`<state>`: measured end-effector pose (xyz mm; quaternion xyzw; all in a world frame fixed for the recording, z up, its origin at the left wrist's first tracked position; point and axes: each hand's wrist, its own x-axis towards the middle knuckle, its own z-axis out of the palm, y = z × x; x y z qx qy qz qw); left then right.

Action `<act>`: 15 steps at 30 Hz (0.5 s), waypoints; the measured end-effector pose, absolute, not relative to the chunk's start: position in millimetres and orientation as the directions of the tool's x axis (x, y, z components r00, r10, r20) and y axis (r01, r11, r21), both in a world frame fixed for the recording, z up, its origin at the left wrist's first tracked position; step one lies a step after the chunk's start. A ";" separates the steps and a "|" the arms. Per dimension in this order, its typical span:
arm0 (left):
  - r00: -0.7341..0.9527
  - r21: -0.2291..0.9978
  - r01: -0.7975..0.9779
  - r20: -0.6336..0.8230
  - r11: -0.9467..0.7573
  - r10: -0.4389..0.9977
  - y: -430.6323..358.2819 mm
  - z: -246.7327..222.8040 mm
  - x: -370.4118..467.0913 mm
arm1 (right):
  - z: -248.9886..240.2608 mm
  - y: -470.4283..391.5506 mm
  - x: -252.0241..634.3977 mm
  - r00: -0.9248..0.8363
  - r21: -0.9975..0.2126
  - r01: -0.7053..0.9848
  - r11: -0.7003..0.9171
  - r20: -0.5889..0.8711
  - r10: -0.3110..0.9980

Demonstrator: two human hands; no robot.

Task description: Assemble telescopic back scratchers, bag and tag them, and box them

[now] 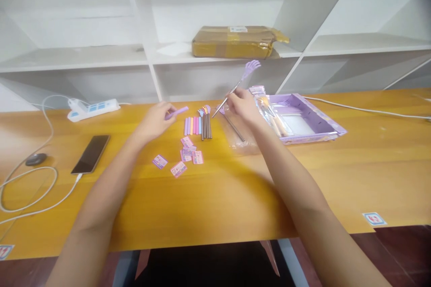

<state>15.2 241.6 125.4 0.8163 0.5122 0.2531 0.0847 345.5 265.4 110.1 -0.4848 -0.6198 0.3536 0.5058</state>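
My left hand (157, 119) is closed on a purple handle sleeve (178, 112), held just above the table. My right hand (243, 104) grips the metal rod of a back scratcher (249, 70), its purple hand-shaped head tilted up to the right. Between the hands lie a row of colored sleeves (191, 126) and several rods with small hand-shaped heads (206, 126). Under my right hand another purple-headed back scratcher (235, 127) rests on a clear plastic bag (240, 145). Small printed cards (186, 154) are scattered nearer to me.
A purple box (313, 116) with wrapped packs (272, 114) leaning on it stands to the right. At left are a phone (90, 154) on a cable, a black mouse-like object (36, 159) and a power strip (93, 110). A taped carton (232, 42) sits on the shelf behind.
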 end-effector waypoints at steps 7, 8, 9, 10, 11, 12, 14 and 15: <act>0.381 0.465 0.720 0.356 -0.516 0.853 207.5 151.6 29.3 | 143.5 232.2 330.0 -0.027 -0.926 -0.105 0.361 0.366 0.930; 0.388 0.469 0.711 0.361 -0.525 0.848 205.1 153.9 30.2 | 146.0 229.7 328.8 -0.039 -0.918 -0.121 0.377 0.384 0.923; 0.394 0.471 0.703 0.365 -0.533 0.843 203.1 155.9 31.0 | 147.9 227.5 327.8 -0.050 -0.912 -0.132 0.389 0.398 0.916; 0.399 0.474 0.695 0.369 -0.540 0.839 201.1 157.8 31.8 | 149.4 225.5 327.1 -0.057 -0.906 -0.142 0.399 0.410 0.910; 0.403 0.478 0.689 0.373 -0.545 0.836 199.2 159.4 32.5 | 150.4 223.8 326.5 -0.062 -0.901 -0.152 0.406 0.418 0.906; 0.405 0.483 0.682 0.376 -0.549 0.834 197.4 160.9 33.1 | 151.2 222.2 326.0 -0.064 -0.897 -0.160 0.412 0.425 0.903; 0.405 0.492 0.673 0.380 -0.553 0.832 194.0 163.3 34.4 | 151.9 219.8 325.0 -0.059 -0.891 -0.165 0.422 0.436 0.898; 0.403 0.493 0.673 0.381 -0.552 0.832 192.6 164.2 34.9 | 152.0 218.9 324.5 -0.055 -0.891 -0.160 0.426 0.438 0.897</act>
